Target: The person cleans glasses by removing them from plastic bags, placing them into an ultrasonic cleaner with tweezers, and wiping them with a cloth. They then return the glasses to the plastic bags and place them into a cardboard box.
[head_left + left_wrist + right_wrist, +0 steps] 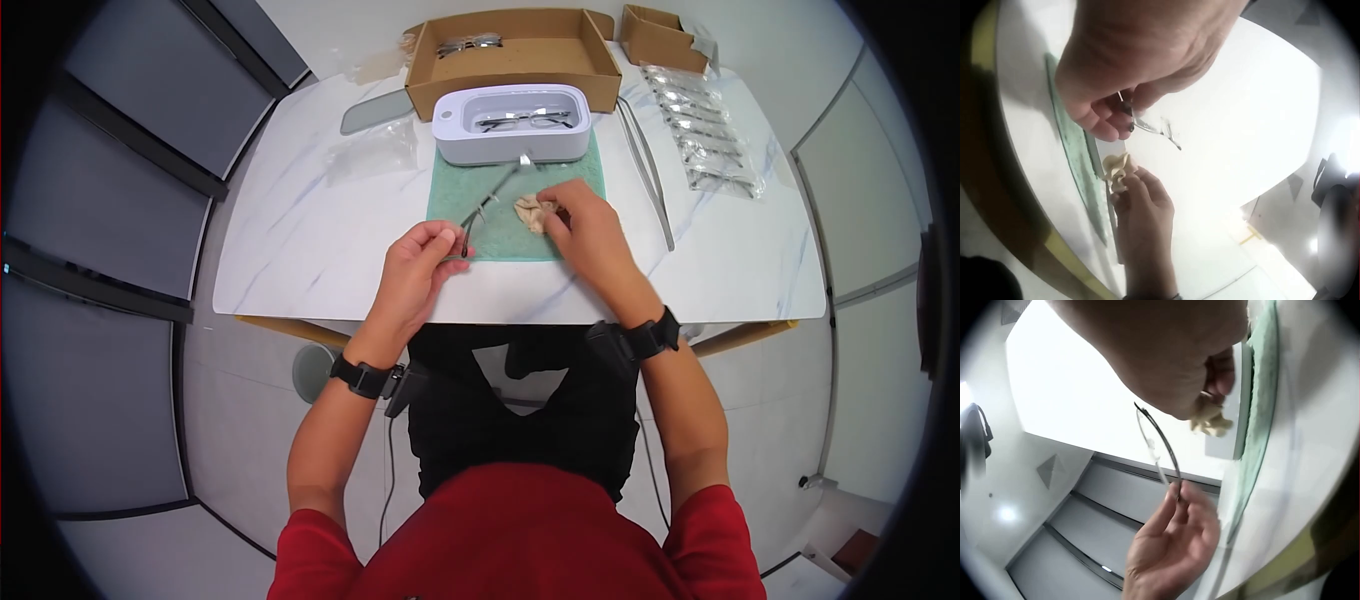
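My left hand (pixel 412 272) pinches a pair of eyeglasses (pixel 488 200) by one end, in front of the white cleaning basin. The thin dark frame slants up and away from the fingers, and in the right wrist view a temple arm (pixel 1169 450) rises from the fingertips. To the right, my right hand (pixel 597 238) grips a crumpled beige cloth (pixel 531 214) between thumb and fingers. Cloth and eyeglasses are apart. Both hands are over the near part of a green towel (pixel 450 190). The left hand's palm hides part of the eyeglasses in the left wrist view.
The white basin (pixel 455 148) on the towel holds another pair of eyeglasses (pixel 530 121). Behind it stands a cardboard box (pixel 540 70) with eyeglasses inside. Long tweezers (pixel 648 175) and several bagged eyeglasses (pixel 705 130) lie right; a grey case (pixel 375 113) and plastic bags (pixel 370 155) left.
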Demonstrator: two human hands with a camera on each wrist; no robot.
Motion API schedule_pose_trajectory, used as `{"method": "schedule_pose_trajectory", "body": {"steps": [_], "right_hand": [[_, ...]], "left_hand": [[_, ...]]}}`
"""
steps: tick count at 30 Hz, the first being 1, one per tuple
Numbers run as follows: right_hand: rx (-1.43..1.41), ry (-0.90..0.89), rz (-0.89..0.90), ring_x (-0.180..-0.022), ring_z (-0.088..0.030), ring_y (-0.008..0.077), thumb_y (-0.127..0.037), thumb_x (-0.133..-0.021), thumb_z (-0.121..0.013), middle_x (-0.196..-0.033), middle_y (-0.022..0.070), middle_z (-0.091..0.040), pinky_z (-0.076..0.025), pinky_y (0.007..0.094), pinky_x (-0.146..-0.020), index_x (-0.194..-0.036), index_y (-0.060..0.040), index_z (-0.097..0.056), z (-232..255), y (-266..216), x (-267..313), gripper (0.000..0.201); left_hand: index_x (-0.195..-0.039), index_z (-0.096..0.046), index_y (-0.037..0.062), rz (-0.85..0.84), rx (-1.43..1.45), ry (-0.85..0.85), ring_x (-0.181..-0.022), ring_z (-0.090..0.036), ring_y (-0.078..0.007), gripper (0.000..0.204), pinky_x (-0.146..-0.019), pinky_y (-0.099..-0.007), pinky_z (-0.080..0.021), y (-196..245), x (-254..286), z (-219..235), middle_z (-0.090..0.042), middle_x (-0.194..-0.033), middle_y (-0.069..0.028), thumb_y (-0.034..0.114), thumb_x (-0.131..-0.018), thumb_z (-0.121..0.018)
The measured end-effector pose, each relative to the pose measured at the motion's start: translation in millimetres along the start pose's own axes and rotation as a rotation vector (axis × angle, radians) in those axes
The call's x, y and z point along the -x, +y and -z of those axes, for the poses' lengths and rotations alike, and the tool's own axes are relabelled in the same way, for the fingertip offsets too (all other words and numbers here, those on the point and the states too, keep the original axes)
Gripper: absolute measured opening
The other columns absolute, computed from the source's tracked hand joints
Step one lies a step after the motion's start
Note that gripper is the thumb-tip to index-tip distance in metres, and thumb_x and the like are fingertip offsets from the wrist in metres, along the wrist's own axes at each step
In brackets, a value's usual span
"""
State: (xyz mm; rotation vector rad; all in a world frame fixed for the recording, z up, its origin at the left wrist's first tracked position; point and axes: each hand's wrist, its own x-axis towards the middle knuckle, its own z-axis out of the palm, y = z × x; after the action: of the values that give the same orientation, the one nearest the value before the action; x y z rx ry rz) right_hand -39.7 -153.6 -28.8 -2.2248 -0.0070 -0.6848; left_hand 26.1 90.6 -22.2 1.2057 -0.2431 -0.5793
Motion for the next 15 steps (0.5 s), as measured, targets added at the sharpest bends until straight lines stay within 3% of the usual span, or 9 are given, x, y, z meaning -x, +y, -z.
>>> {"method": "schedule_pose_trajectory", "body": {"steps": [3,4,7,8,11,15], "right_hand": [[0.168,0.061,0.130,-0.090,-0.065,0.0382,-0.012,-0.089,-0.065,-0.102,0.0175,-0.067,-0.053,0.0425,-0.079,-0.107,-0.0029,-0.068,13.7,7.5,-12.4,0.021],[0.080,0.091,0.081,-0.089,-0.068,0.0305,-0.018,-0.094,-0.063,-0.102,0.0149,-0.069,-0.054,0.0377,-0.078,-0.113,-0.0014,-0.068,15.9,6.0,-17.5,0.025],[-0.459,-0.193,-0.239,-0.089,-0.067,0.0198,-0.022,-0.098,-0.063,-0.100,0.0101,-0.070,-0.053,0.0321,-0.078,-0.116,0.0007,-0.067,21.1,-5.4,-25.6,0.030],[-0.519,-0.267,-0.242,-0.092,-0.065,0.0118,-0.015,-0.100,-0.062,-0.101,0.0063,-0.070,-0.054,0.0256,-0.077,-0.114,0.0018,-0.069,24.2,-14.1,-27.7,0.023],[-0.566,-0.451,-0.273,-0.082,-0.066,0.0117,-0.016,-0.096,-0.067,-0.089,0.0049,-0.070,-0.053,0.0255,-0.075,-0.116,0.0033,-0.068,21.7,-12.0,-30.8,0.028],[-0.667,-0.478,-0.342,-0.082,-0.068,0.0108,-0.013,-0.094,-0.069,-0.089,0.0048,-0.072,-0.054,0.0243,-0.074,-0.115,0.0016,-0.069,22.7,1.3,-34.5,0.025]], "left_hand": [[-0.108,-0.064,-0.0003,-0.006,-0.353,0.004,-0.089,-0.064,-0.0160,0.015,-0.080,-0.0292,-0.053,10.1,4.3,10.8,-0.066,-0.100,-0.0071,0.012,-0.101,-0.059],[-0.106,-0.065,-0.0012,-0.023,-0.415,-0.022,-0.086,-0.064,-0.0140,0.015,-0.080,-0.0274,-0.052,12.6,6.1,14.7,-0.068,-0.099,-0.0063,0.011,-0.101,-0.059],[-0.105,-0.065,-0.0018,-0.008,-0.546,-0.052,-0.087,-0.063,-0.0119,0.015,-0.080,-0.0265,-0.052,19.0,6.2,19.8,-0.068,-0.098,-0.0053,0.011,-0.100,-0.059],[-0.105,-0.066,-0.0019,-0.012,-0.532,-0.041,-0.086,-0.061,-0.0106,0.015,-0.080,-0.0263,-0.052,20.7,5.3,18.3,-0.068,-0.097,-0.0046,0.010,-0.100,-0.060],[-0.105,-0.066,-0.0017,-0.020,-0.563,-0.035,-0.086,-0.061,-0.0107,0.014,-0.080,-0.0263,-0.051,29.4,-0.3,13.7,-0.068,-0.097,-0.0047,0.011,-0.100,-0.060],[-0.106,-0.066,-0.0017,-0.035,-0.565,-0.036,-0.087,-0.061,-0.0114,0.015,-0.081,-0.0269,-0.051,41.8,-8.4,7.6,-0.068,-0.097,-0.0050,0.011,-0.100,-0.060]]}}
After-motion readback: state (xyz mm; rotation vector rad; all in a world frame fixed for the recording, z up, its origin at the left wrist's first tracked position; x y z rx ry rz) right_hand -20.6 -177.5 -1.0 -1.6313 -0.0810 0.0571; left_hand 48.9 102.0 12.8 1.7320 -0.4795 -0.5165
